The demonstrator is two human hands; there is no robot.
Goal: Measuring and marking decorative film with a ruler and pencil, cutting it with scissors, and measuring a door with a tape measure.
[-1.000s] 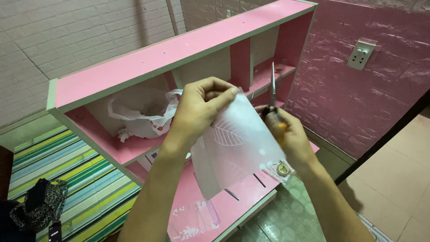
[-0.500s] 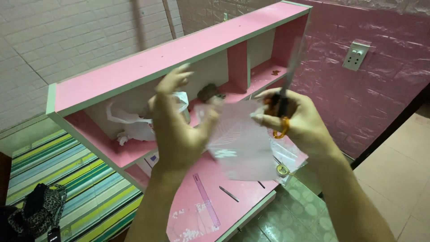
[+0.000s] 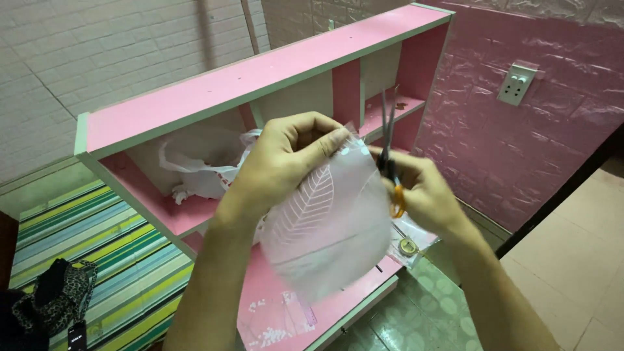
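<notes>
My left hand (image 3: 283,162) pinches the top edge of a translucent white sheet (image 3: 328,221) with a leaf pattern and holds it up in front of the pink shelf unit (image 3: 260,78). My right hand (image 3: 426,195) grips a pair of scissors (image 3: 389,153) with orange handles. The blades point upward beside the sheet's right edge. The sheet hides part of my right hand's fingers.
A white plastic bag (image 3: 201,162) lies in the shelf's left compartment. A clear ruler (image 3: 305,315) and white scraps lie on the pink desk surface, with a small round object (image 3: 407,246) in a clear packet. A wall socket (image 3: 517,83) sits on the pink wall. A striped mat (image 3: 97,260) covers the floor to the left.
My left hand has closed on the sheet's top edge again after opening half a second ago. The sheet now hangs flatter, and the scissors stand upright to its right.
</notes>
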